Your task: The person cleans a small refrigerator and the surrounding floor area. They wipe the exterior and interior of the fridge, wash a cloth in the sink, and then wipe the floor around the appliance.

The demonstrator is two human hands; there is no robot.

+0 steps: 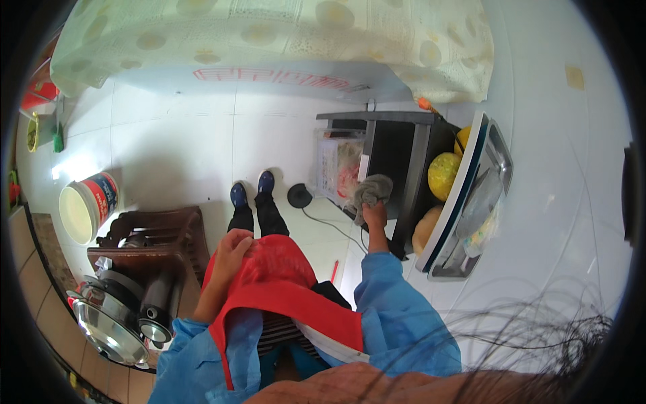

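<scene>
My right hand [375, 214] grips a bunched grey cloth [372, 191]. It is held beside a black shelf stand [423, 166], in front of a clear plastic bin [330, 166] with bagged things inside. My left hand [236, 251] lies against the red apron [275, 260] at my front, its fingers curled. Whether they pinch the fabric is hard to tell. Yellow melons [444, 177] sit within the stand, under a white-edged top [454, 194]. A stainless steel tray [497, 146] on that top holds plastic bags [482, 204].
A patterned cloth [282, 33] covers a table ahead. A black disc with a cord [300, 195] lies on the tiled floor near my shoes. To the left stand a white bucket [83, 209] and a dark wooden chair [186, 237], near a steel basin [108, 328] and a thermos [159, 308].
</scene>
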